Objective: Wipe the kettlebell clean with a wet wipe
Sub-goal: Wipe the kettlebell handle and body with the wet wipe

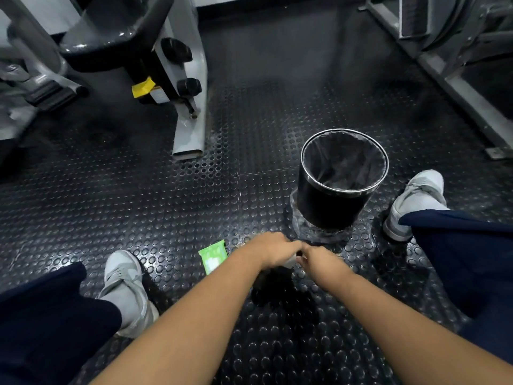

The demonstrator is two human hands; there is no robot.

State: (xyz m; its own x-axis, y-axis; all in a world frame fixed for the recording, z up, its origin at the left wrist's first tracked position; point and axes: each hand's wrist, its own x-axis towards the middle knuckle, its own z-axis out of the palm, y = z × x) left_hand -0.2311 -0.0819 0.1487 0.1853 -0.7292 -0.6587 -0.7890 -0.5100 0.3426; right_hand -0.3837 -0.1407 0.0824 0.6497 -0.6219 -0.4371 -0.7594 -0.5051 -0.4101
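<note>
A: Where's the kettlebell (277, 291)?
B: On the floor (194, 207), between the person's feet and under both forearms. It shows as a dark, blurred lump. Its top is hidden by the hands, so I can't make out the handle.
A: Hands?
B: The left hand (273, 250) and right hand (319, 259) meet just above it, knuckles almost touching. A bit of the white wet wipe (291, 263) shows under the left hand, whose fingers (293, 247) are curled down round it. The right fingers are turned away from the camera, so I can't tell if they pinch the wipe or just rest there.
A: How will it handle?
B: My guess is cast iron or similar: heavy, rigid and not fragile. It shouldn't slide on the studded rubber, so wipe it in place. To reach the underside, tip it by the handle rather than lifting. Once damp the surface may be slick, so hold the handle with the dry hand.
A: And the wipe?
B: Thin, limp and wet, so it'll bunch up. Best spread flat under the palm rather than pinched at a corner.
A: What else is nearby?
B: A green pack of wipes (212, 255) lies just left of the hands. A lined bin (308, 187) stands just past them to the right, within reach for the used wipe.
</note>
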